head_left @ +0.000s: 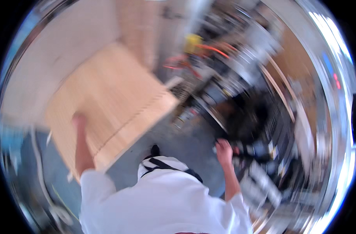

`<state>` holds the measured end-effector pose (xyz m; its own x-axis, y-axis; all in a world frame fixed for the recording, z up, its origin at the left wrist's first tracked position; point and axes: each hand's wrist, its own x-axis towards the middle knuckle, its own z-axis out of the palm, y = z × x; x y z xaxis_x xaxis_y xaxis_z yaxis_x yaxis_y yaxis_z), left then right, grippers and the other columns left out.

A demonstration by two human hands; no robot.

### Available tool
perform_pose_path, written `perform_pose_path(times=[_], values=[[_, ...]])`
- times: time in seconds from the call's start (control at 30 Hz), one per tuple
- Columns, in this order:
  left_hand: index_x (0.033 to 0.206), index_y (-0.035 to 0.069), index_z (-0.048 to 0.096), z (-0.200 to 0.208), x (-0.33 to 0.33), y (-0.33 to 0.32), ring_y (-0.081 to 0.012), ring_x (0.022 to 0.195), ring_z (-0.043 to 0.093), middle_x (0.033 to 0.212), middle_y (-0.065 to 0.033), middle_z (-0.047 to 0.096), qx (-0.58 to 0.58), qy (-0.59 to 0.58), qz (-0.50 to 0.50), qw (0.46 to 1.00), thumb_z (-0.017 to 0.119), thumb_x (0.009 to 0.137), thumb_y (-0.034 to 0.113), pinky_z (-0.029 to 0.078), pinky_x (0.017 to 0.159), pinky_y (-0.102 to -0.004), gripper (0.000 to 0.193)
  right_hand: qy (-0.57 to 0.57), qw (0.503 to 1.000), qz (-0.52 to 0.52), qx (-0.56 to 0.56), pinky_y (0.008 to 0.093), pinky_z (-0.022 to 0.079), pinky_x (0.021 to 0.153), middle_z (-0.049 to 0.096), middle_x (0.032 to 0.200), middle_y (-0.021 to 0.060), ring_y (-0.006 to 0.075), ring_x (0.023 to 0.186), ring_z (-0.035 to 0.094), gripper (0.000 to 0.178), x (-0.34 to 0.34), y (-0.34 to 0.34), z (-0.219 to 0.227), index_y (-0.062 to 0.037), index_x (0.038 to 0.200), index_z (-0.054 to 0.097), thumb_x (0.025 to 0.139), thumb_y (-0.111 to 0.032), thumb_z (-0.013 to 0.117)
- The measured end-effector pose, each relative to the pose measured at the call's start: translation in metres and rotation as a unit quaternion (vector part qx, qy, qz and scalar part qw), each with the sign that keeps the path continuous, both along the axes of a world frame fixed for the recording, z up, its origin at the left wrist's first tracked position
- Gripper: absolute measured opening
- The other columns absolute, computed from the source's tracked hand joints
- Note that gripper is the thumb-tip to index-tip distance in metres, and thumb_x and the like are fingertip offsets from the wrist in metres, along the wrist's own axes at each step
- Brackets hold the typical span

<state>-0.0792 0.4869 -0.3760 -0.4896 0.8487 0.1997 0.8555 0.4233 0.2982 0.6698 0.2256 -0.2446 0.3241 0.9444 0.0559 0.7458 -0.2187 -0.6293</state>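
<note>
A large pale wooden box or cabinet body (108,93) stands to my left, with a toothed joint line running along its near edge. My left hand (80,120) is over its top surface near the left side. Motion blur smears the fingers, and whether the palm rests on the wood I cannot tell. Low on my right side, my right hand (224,151) hangs away from the box with its fingers curled in. A small dark and greyish bit shows at its fingertips, too blurred to name.
Blurred tools and parts crowd a bench at the upper right, among them a yellow object (193,43) and an orange hose or cable (213,49). Long wooden strips (277,87) lean farther right. A pale hose (38,163) runs over the grey floor (137,150) at left.
</note>
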Motion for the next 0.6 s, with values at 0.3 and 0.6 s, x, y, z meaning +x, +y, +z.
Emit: perform_pose_path(times=[0.3,0.6], values=[[0.115,-0.002,0.062,0.077,0.335,-0.081,-0.0238,0.103,0.061,0.113,-0.0159,0.063,0.114,-0.223,-0.407,0.878,0.055,0.095,0.007,0.050,0.090,-0.0341,0.023,-0.079,0.956,-0.249,0.134,0.0406,0.054,0.078,0.064,0.108,0.0152,0.0349,0.096,0.065,0.023,0.028,-0.171,0.066,-0.0037,0.108,0.062,0.085,-0.008,0.067],[0.110,-0.001,0.064,0.123,0.627,-0.214,-0.0187,0.097,0.062,0.108,-0.0105,0.062,-0.133,-0.330,-0.714,0.603,0.056,0.094,0.002,0.050,0.082,-0.0279,0.018,-0.368,0.694,-0.619,-0.019,0.0433,0.047,0.091,0.063,0.114,0.0134,0.0327,0.107,0.059,0.035,-0.002,-0.477,0.133,-0.0074,0.116,0.060,0.082,-0.008,0.068]])
